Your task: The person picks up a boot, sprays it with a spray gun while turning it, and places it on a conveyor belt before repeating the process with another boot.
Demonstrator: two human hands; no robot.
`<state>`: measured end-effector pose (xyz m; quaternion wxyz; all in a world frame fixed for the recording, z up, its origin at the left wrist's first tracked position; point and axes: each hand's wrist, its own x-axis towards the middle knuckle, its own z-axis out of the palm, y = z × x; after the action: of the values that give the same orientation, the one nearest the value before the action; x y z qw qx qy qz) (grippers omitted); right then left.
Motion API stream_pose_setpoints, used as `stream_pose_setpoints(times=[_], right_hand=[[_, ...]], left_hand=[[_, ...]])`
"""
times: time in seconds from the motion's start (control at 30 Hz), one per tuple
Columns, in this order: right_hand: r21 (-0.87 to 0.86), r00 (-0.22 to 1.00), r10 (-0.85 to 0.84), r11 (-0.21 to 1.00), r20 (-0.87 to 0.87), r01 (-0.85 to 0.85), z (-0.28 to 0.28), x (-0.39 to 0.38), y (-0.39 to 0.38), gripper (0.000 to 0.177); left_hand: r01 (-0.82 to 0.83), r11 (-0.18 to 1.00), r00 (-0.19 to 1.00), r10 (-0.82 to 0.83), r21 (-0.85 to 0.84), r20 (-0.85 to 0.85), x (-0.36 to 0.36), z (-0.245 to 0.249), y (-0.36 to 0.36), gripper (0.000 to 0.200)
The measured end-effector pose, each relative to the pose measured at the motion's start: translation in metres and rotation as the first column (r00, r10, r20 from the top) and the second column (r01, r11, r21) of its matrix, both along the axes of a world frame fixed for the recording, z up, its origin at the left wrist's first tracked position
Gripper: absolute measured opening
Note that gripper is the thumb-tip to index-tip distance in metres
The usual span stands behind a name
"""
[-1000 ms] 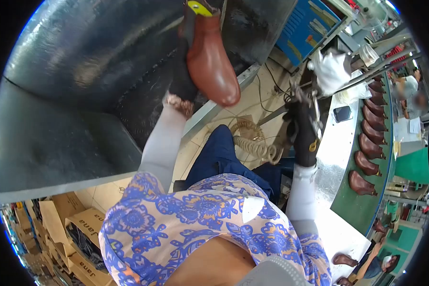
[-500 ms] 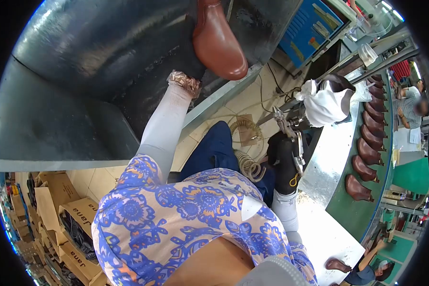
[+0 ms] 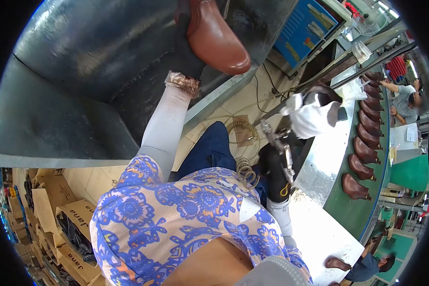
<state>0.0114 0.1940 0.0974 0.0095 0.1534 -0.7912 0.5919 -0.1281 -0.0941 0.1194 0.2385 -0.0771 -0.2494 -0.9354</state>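
Observation:
My left hand (image 3: 188, 55), in a black glove with a shiny brown band at the wrist, is closed on a brown leather ankle boot (image 3: 219, 40). The boot hangs inside the dark metal booth (image 3: 81, 71), toe pointing down and right; my fingers are mostly hidden behind it. My right hand (image 3: 270, 167), also black-gloved, is wrapped round a metal spray gun (image 3: 286, 152). The gun's nozzle end points up and left, apart from the boot. Just past the gun sits a dark object wrapped in white cloth (image 3: 307, 117).
Several brown boots (image 3: 364, 148) line a green conveyor (image 3: 338, 205) on the right; another boot (image 3: 337, 263) lies on the white table (image 3: 314, 233). Coiled hose (image 3: 247, 174) hangs by my leg. Cartons (image 3: 76, 214) stand lower left. People (image 3: 407, 107) work beyond the conveyor.
My right hand and the spray gun have shifted a little left. The boot has turned slightly, and more of my left glove shows. A person's arm now reaches toward the far boots.

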Motion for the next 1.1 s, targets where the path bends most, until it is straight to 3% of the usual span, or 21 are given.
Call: stream_pose_setpoints(times=[0.03, 0.1, 0.17, 0.2, 0.23, 0.37, 0.4, 0.43, 0.5, 0.57, 0.6, 0.63, 0.7, 0.77, 0.8, 0.83, 0.87, 0.9, 0.93, 1.03, 1.1], right_hand=[[-0.098, 0.995, 0.098, 0.991, 0.013, -0.096, 0.007, 0.002, -0.003, 0.018], [-0.105, 0.997, 0.077, 0.991, -0.023, -0.079, 0.005, 0.003, -0.001, 0.019], [0.267, 0.975, -0.018, 0.961, -0.220, 0.078, -0.001, -0.009, 0.001, 0.015], [0.279, 0.910, 0.023, 0.955, -0.415, 0.104, 0.008, -0.015, 0.003, 0.012], [0.255, 0.973, -0.106, 0.954, -0.206, 0.158, 0.015, -0.010, -0.002, 0.010], [0.490, 0.963, 0.055, 0.868, -0.264, 0.085, -0.009, -0.015, -0.011, 0.010], [0.399, 0.816, 0.206, 0.916, -0.540, 0.033, 0.002, -0.016, -0.013, 0.008], [0.228, 0.898, 0.184, 0.969, -0.399, -0.097, 0.004, -0.012, -0.019, 0.008], [0.097, 0.953, 0.138, 0.989, -0.268, -0.116, 0.012, -0.011, -0.024, 0.009], [0.301, 0.992, 0.064, 0.953, -0.111, -0.028, 0.009, -0.019, -0.011, 0.014], [0.456, 0.944, 0.031, 0.880, -0.329, 0.130, 0.008, -0.029, -0.013, 0.011], [0.185, 0.990, -0.030, 0.983, 0.137, 0.004, 0.003, -0.020, 0.001, 0.032], [0.444, 0.956, -0.030, 0.881, -0.292, 0.164, -0.004, -0.022, 0.007, 0.031], [0.496, 0.971, 0.116, 0.868, -0.209, 0.003, -0.011, -0.026, 0.003, 0.031], [0.251, 0.993, -0.035, 0.968, 0.111, 0.006, 0.012, -0.020, -0.011, 0.027], [0.561, 0.773, 0.341, 0.827, -0.535, 0.024, 0.005, -0.023, -0.005, 0.021], [0.299, 0.878, 0.245, 0.946, -0.411, -0.124, 0.017, -0.020, -0.016, 0.014], [-0.015, 0.950, 0.195, 0.979, -0.244, -0.205, 0.029, -0.019, -0.026, 0.010], [-0.168, 0.985, 0.170, 0.972, 0.005, -0.167, 0.027, -0.017, -0.023, 0.014], [-0.112, 0.994, -0.054, 0.992, 0.093, 0.064, 0.017, -0.034, 0.000, 0.012], [0.009, 0.933, -0.151, 0.987, -0.328, 0.162, 0.011, -0.055, 0.010, 0.015]], left_hand=[[0.002, 1.000, 1.000, -0.002, 0.001, -0.001, 0.000, 0.002, 0.003, 0.043], [0.028, 0.998, 0.994, -0.022, 0.061, -0.105, 0.002, 0.002, 0.006, 0.048], [0.015, 0.997, 0.991, -0.005, 0.077, -0.131, 0.001, -0.004, 0.006, 0.046], [0.000, 0.995, 0.987, 0.015, 0.095, -0.158, 0.000, -0.007, 0.006, 0.045], [0.005, 0.995, 0.987, 0.011, 0.097, -0.159, -0.001, -0.009, 0.008, 0.045], [-0.097, 0.987, 0.972, 0.121, 0.126, -0.200, 0.008, -0.003, 0.031, 0.047], [-0.133, 0.982, 0.971, 0.156, 0.134, -0.182, 0.011, -0.001, 0.035, 0.047], [-0.132, 0.982, 0.971, 0.155, 0.134, -0.183, 0.011, -0.001, 0.038, 0.047], [-0.198, 0.973, 0.957, 0.218, 0.118, -0.189, 0.011, -0.001, 0.043, 0.049], [-0.208, 0.971, 0.957, 0.227, 0.118, -0.181, 0.015, 0.002, 0.050, 0.049], [-0.218, 0.968, 0.956, 0.237, 0.120, -0.172, 0.016, 0.004, 0.051, 0.050], [-0.218, 0.969, 0.956, 0.237, 0.120, -0.173, 0.017, 0.003, 0.050, 0.050], [-0.184, 0.973, 0.963, 0.207, 0.140, -0.175, 0.017, 0.001, 0.050, 0.050], [-0.166, 0.975, 0.965, 0.191, 0.145, -0.182, 0.013, -0.002, 0.049, 0.050], [-0.149, 0.977, 0.967, 0.176, 0.151, -0.185, 0.012, -0.004, 0.049, 0.051], [-0.148, 0.978, 0.967, 0.174, 0.148, -0.185, 0.010, -0.006, 0.047, 0.051], [-0.136, 0.980, 0.970, 0.162, 0.147, -0.179, 0.009, -0.007, 0.044, 0.051], [-0.125, 0.982, 0.973, 0.150, 0.145, -0.173, 0.009, -0.007, 0.041, 0.051], [-0.125, 0.982, 0.974, 0.148, 0.139, -0.172, 0.010, -0.006, 0.038, 0.051], [-0.014, 0.991, 0.981, 0.039, 0.132, -0.188, 0.012, -0.006, 0.020, 0.051], [0.170, 0.976, 0.968, -0.139, 0.137, -0.210, 0.001, -0.022, -0.006, 0.050]])
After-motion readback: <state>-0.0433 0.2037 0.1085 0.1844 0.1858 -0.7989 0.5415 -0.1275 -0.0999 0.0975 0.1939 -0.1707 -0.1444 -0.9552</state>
